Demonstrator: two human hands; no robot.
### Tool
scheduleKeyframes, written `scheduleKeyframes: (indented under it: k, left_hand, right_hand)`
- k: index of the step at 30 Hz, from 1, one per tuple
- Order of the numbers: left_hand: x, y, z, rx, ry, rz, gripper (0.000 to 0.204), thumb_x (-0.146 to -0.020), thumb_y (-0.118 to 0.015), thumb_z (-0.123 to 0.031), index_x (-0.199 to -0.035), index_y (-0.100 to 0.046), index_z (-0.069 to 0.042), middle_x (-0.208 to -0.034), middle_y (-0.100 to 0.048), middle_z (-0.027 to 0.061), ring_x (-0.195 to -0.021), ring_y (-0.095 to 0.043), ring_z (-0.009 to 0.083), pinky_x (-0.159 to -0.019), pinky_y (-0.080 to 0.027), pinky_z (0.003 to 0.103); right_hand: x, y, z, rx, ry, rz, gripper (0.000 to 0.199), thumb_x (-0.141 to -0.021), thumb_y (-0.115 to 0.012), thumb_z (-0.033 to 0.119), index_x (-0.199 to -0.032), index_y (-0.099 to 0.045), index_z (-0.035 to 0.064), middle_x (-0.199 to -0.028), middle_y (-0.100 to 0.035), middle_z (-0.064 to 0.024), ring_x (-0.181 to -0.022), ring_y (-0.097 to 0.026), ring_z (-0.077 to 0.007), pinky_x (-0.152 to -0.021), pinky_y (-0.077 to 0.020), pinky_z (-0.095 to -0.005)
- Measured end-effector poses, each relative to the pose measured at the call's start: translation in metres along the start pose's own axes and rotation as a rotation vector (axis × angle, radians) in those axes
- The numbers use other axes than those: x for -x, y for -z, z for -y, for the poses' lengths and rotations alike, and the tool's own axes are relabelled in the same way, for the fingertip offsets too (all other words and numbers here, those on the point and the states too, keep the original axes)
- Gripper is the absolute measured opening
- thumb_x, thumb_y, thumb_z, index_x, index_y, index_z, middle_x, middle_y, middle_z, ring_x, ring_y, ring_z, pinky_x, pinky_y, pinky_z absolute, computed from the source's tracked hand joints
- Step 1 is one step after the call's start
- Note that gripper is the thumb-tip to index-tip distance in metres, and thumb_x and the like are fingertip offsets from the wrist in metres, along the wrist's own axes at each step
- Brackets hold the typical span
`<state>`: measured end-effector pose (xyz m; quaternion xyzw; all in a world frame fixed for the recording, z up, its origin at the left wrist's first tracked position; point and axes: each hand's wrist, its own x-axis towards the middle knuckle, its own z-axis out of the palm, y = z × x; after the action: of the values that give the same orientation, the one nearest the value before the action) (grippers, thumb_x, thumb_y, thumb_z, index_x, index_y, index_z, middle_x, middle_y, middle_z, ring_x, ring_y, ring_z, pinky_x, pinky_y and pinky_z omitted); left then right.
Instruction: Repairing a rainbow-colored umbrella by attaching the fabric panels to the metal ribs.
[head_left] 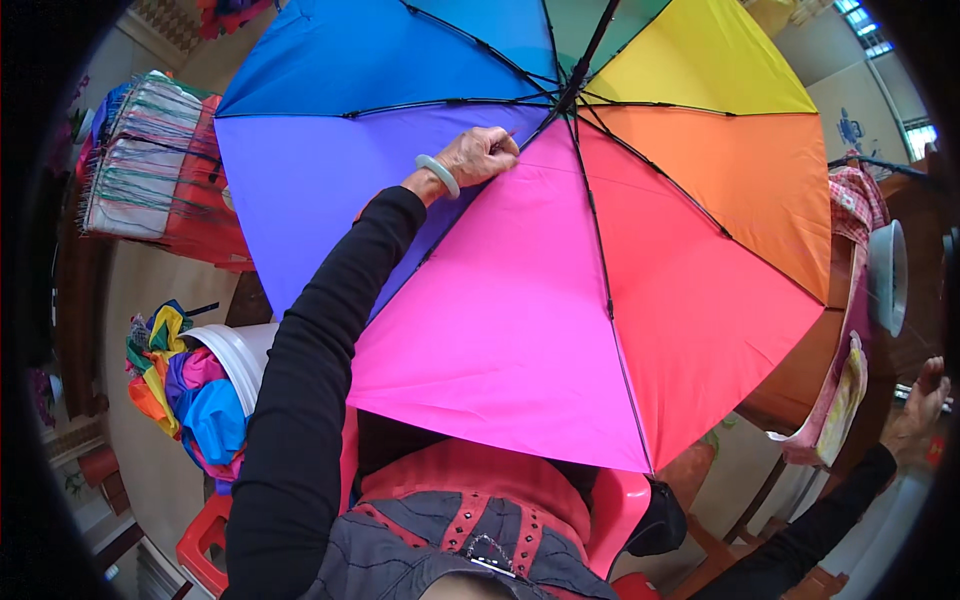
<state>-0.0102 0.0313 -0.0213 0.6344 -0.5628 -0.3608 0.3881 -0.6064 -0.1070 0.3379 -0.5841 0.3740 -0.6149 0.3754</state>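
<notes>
Closest in is the person's own lap: a grey garment with red studded straps, seated on a red plastic chair. From there a black sleeve runs up to the left hand, which wears a pale green bangle at the wrist. That hand's grip is closed, fingers pinched together on a black rib of the open rainbow umbrella, close to the hub where all the ribs meet. I think something thin is pinched between the fingertips as well, but it is too small to be sure.

The umbrella is seen from its inside and fills most of the view, its pink panel spread above the lap, with purple and blue panels to the left, and yellow, orange and red panels to the right.

The right hand is far off at the right edge, arm stretched out in a black sleeve, fingers spread apart and holding nothing, near the dark wooden tabletop edge. A white bowl and a checked cloth sit on that tabletop.

On the floor to the left stands a white bucket with a bundle of folded rainbow umbrella fabric spilling at its side. Further back on the left is a stack of wrapped bundles resting on red crates.
</notes>
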Motion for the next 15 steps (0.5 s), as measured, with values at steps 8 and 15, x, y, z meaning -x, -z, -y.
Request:
scheduleKeyframes:
  k: [8, 15]
  left_hand:
    - [0.003, -0.016, 0.014, -0.39, -0.208, -0.152, 0.01, -0.074, -0.058, -0.012, -0.079, -0.056, -0.004, -0.078, -0.055, 0.0125, -0.071, -0.054, 0.0266, -0.062, -0.043, 0.034]
    - [0.001, -0.01, 0.004, -0.431, -0.117, -0.1, 0.011, -0.075, -0.057, -0.014, -0.082, -0.057, -0.005, -0.085, -0.057, 0.0157, -0.08, -0.057, 0.0314, -0.066, -0.045, 0.039]
  right_hand:
    - [-0.025, 0.133, -0.011, 0.13, -0.064, -0.117, 0.017, -0.086, -0.052, 0.007, -0.098, -0.056, -0.004, -0.08, -0.058, -0.0065, -0.072, -0.056, -0.0149, -0.072, -0.0492, -0.0254]
    - [-0.021, 0.218, 0.001, 0.176, -0.006, -0.318, 0.016, -0.084, -0.054, 0.008, -0.093, -0.059, -0.0041, -0.085, -0.062, -0.012, -0.077, -0.061, -0.0215, -0.08, -0.0501, -0.0299]
